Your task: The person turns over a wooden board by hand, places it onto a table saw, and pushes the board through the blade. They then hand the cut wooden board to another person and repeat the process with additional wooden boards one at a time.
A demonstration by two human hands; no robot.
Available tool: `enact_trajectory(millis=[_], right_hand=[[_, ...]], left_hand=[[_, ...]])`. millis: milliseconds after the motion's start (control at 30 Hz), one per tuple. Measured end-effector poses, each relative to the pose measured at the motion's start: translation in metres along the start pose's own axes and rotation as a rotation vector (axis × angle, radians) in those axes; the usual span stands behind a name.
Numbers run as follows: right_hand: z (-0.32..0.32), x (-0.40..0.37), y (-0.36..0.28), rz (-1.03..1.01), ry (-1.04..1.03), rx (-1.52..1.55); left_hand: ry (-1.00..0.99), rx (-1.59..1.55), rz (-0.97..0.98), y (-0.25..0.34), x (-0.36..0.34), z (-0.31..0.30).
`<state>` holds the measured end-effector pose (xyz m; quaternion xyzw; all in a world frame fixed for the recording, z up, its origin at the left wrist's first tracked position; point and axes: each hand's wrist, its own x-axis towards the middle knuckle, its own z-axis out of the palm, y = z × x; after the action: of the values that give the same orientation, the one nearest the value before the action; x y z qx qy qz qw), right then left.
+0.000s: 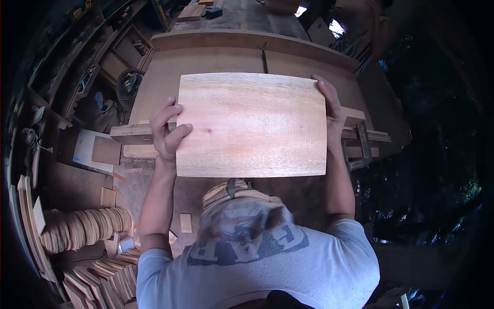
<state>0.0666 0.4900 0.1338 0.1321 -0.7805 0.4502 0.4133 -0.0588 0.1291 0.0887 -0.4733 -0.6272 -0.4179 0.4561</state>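
A pale rectangular wooden board [252, 126] is held up in front of my chest, its broad face toward the camera. My left hand [169, 129] grips its left edge, with fingertips resting on the face near a small dark knot. At the opposite edge, my right hand [331, 105] holds the upper right side, most of its fingers hidden behind the board. Beyond and below the board lies a wooden workbench [206, 59], partly covered by it in view.
A raised wooden rail [226, 40] runs along the bench's far side. Round wooden discs [87, 226] are lined up at the lower left, with stacked wood pieces [103, 280] below them. Shelves stand along the left. A clamp [363, 140] is on the bench's right front edge.
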Motion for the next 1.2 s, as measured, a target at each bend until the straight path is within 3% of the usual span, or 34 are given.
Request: enact_trajectory(millis=[167,267,300,400,533,633,733,833,933,967,1000,1033,1133,1200], right_hand=[[0.002,-0.006,0.000,-0.285,0.061,-0.338],[0.005,-0.014,0.003,-0.354,0.123,-0.363],[0.007,-0.017,0.004,-0.288,0.140,-0.247],[0.008,-0.013,0.004,-0.350,0.108,-0.382],[0.008,-0.010,-0.006,-0.276,-0.032,-0.420],[0.004,-0.007,-0.013,-0.164,-0.179,-0.402],[-0.002,-0.013,-0.008,-0.031,-0.337,-0.293],[0.000,-0.023,-0.004,0.111,-0.364,-0.154],[-0.002,-0.023,-0.008,0.165,-0.511,-0.110],[0.005,-0.039,-0.019,0.345,-0.464,-0.087],[0.009,-0.036,-0.029,0.369,-0.474,0.034],[0.011,-0.038,-0.035,0.476,-0.518,0.128],[0.022,-0.046,-0.040,0.749,-0.546,0.269],[0.030,-0.049,-0.037,0.839,-0.544,0.310]], left_hand=[[0.067,0.231,0.074,0.005,-0.013,-0.014],[0.054,0.240,0.104,0.008,-0.018,-0.019],[0.022,0.236,0.119,0.007,-0.020,-0.023],[-0.006,0.254,0.101,0.009,-0.028,-0.024],[-0.128,0.108,-0.049,0.014,-0.021,-0.027],[-0.329,0.056,-0.093,0.013,-0.005,-0.041],[-0.364,-0.128,-0.245,0.023,0.007,-0.045],[-0.359,-0.205,-0.273,0.019,0.007,-0.053],[-0.521,-0.142,-0.546,0.032,0.007,-0.070],[-0.422,-0.206,-0.665,0.038,-0.004,-0.073],[-0.320,-0.270,-0.782,0.042,-0.010,-0.074],[-0.472,-0.381,-0.847,0.036,-0.009,-0.083],[-0.149,-0.627,-1.239,0.052,-0.005,-0.072],[-0.170,-0.572,-1.302,0.054,-0.004,-0.071]])
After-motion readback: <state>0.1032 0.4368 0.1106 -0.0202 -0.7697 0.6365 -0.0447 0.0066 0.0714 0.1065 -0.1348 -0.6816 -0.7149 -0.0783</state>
